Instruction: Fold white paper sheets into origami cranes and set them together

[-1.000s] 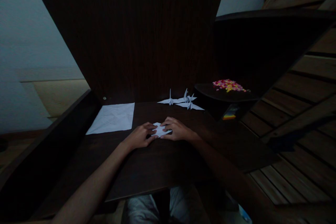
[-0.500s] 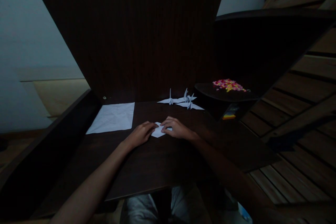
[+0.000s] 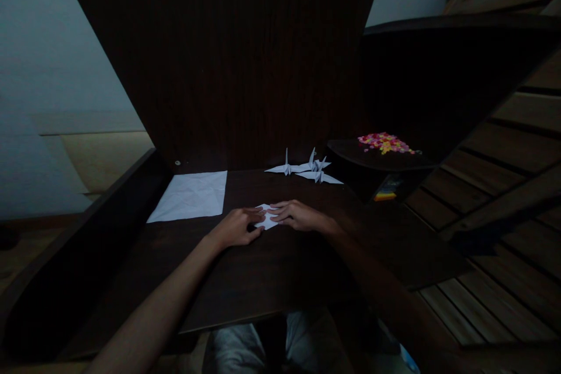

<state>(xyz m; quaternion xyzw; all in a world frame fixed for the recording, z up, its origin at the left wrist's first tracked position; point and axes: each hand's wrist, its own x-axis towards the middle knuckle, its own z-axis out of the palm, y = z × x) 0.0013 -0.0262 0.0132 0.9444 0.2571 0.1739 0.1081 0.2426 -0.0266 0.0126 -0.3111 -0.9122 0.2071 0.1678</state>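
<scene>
A small folded piece of white paper (image 3: pixel 268 220) lies on the dark tabletop in front of me, its edges partly hidden under my fingers. My left hand (image 3: pixel 239 227) rests on its left side, fingers stretched over the paper and thumb spread toward the near edge. From the other side, my right hand (image 3: pixel 298 215) lies with fingers extended on the paper's right part. Just beyond stand several white origami cranes (image 3: pixel 319 176), close together against the back panel. Left of my hands is a flat, creased white paper sheet (image 3: pixel 190 194).
A dark board (image 3: pixel 87 251) borders the desk (image 3: pixel 245 286) on the left. At the right, a low curved shelf (image 3: pixel 350 152) bears a pile of small pink, red and yellow pieces (image 3: pixel 385 142). Below it sits a small box with rainbow stripes (image 3: pixel 385 196). Wooden slats (image 3: pixel 517 158) stand farther right.
My left thumb has spread away from the fingers toward the paper's near edge. My right fingers have straightened and flattened on the paper. The whole view has shifted slightly.
</scene>
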